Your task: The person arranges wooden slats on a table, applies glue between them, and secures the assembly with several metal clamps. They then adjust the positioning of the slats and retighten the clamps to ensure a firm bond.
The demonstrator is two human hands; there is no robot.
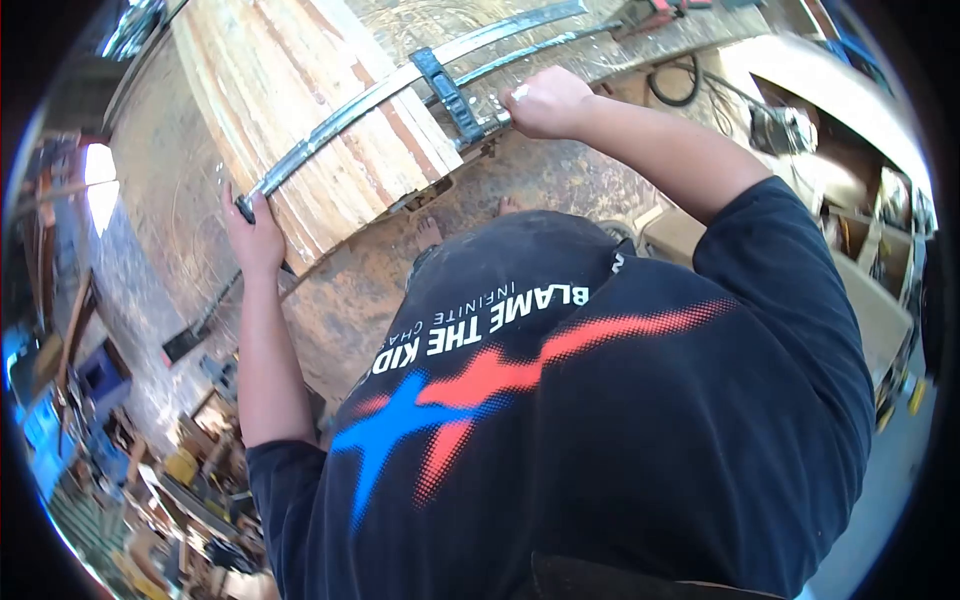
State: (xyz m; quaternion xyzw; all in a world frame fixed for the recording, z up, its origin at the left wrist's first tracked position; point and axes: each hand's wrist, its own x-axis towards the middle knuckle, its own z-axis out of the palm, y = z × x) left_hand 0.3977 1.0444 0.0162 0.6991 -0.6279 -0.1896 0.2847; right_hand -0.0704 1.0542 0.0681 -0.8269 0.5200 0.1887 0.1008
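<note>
A bar clamp lies across a wooden panel that looks made of strips glued side by side, with whitish streaks on it. My left hand grips the clamp's end at the panel's left edge, thumb on top. Past the right edge sits the clamp's dark sliding jaw. My right hand is closed in a fist at the screw end beside that jaw. Its fingers hide the handle, and there is a white smear on them.
The panel rests on a worn wooden workbench. Another metal bar runs behind the clamp toward a red-and-dark tool. A black-tipped bar sticks out at left. Scraps and tools clutter the lower left; a cable hangs at right.
</note>
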